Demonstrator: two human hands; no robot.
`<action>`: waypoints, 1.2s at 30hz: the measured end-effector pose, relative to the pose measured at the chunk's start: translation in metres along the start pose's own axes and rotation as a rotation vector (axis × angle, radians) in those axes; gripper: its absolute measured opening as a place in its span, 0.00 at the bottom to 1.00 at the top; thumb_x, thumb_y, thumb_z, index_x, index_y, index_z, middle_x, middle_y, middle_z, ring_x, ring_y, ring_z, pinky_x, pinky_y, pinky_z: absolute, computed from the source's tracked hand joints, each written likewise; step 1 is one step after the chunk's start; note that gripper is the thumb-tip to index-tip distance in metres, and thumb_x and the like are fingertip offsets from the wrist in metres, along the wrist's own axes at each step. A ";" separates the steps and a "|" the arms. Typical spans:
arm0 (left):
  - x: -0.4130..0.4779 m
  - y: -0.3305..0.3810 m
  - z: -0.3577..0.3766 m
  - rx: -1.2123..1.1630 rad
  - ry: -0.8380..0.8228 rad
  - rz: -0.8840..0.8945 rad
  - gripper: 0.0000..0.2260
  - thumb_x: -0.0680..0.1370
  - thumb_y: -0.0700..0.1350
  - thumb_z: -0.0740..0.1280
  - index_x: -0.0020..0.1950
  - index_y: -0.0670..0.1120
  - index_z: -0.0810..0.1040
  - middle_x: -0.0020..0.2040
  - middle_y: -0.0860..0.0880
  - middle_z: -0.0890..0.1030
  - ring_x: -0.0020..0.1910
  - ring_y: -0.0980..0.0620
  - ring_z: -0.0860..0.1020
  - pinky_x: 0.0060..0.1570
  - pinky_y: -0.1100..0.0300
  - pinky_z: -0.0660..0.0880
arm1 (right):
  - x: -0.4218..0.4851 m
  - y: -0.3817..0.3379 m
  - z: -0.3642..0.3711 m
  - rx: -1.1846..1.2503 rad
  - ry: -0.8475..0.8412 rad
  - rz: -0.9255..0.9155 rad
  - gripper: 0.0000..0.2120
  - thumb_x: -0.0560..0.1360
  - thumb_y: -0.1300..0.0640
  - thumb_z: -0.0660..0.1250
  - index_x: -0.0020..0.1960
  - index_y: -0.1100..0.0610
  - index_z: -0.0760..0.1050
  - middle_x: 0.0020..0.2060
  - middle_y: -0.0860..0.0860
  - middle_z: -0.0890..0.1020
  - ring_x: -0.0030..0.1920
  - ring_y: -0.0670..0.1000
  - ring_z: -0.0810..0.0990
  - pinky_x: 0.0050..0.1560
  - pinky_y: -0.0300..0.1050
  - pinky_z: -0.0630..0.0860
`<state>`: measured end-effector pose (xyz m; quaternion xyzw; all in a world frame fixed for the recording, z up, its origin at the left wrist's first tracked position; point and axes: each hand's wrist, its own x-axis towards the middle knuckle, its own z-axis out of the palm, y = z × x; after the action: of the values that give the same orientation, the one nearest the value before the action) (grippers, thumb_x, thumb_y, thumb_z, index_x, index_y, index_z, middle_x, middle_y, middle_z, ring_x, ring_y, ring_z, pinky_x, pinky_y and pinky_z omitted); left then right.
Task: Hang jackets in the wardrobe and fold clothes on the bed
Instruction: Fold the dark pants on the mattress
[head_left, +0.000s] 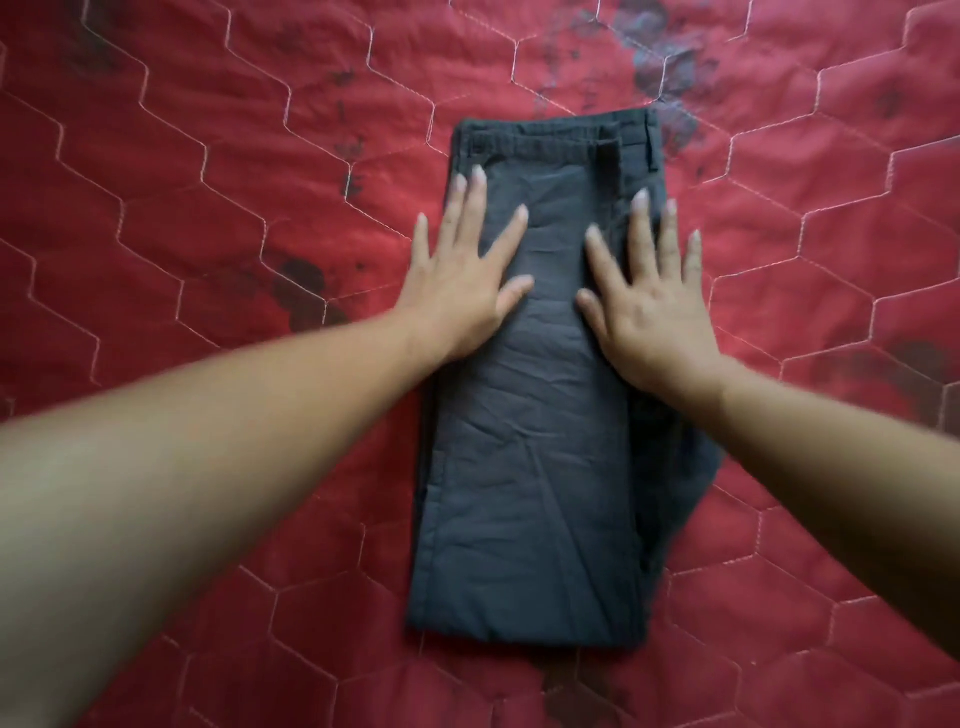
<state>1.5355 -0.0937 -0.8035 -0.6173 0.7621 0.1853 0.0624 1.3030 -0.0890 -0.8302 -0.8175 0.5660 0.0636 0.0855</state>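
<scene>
A pair of dark grey trousers (535, 467) lies folded lengthwise on the red quilted bed cover (208, 208), its waistband at the far end. My left hand (467, 280) lies flat with fingers spread on the left side of the trousers, partly over the edge onto the cover. My right hand (649, 306) presses flat on the right side, fingers straight and spread. Both hands are on the upper half of the garment. Neither hand grips anything.
The red cover with hexagon stitching and dark printed patches fills the whole view around the trousers. No other clothes, hangers or wardrobe are in view.
</scene>
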 end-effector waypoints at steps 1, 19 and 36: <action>-0.029 0.003 0.013 0.043 0.016 0.102 0.33 0.81 0.65 0.52 0.83 0.54 0.49 0.82 0.41 0.38 0.81 0.42 0.38 0.75 0.31 0.48 | -0.030 -0.001 0.006 -0.021 -0.009 -0.049 0.30 0.83 0.37 0.47 0.82 0.48 0.55 0.82 0.62 0.47 0.80 0.69 0.44 0.75 0.74 0.49; -0.232 0.022 0.110 0.210 -0.038 0.273 0.36 0.79 0.69 0.53 0.83 0.54 0.51 0.82 0.40 0.44 0.81 0.40 0.43 0.74 0.31 0.52 | -0.222 -0.059 0.053 -0.054 -0.059 -0.363 0.33 0.82 0.33 0.50 0.83 0.47 0.55 0.82 0.56 0.52 0.82 0.63 0.48 0.75 0.73 0.53; -0.272 0.017 0.096 0.269 -0.229 0.371 0.40 0.76 0.68 0.58 0.82 0.57 0.45 0.82 0.40 0.40 0.81 0.37 0.40 0.74 0.31 0.51 | -0.266 -0.046 0.040 -0.066 -0.176 -0.499 0.37 0.76 0.33 0.57 0.82 0.47 0.58 0.81 0.59 0.56 0.81 0.65 0.54 0.73 0.76 0.55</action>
<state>1.5690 0.1931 -0.8003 -0.4280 0.8680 0.1591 0.1950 1.2525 0.1789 -0.8126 -0.9255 0.3348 0.1296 0.1207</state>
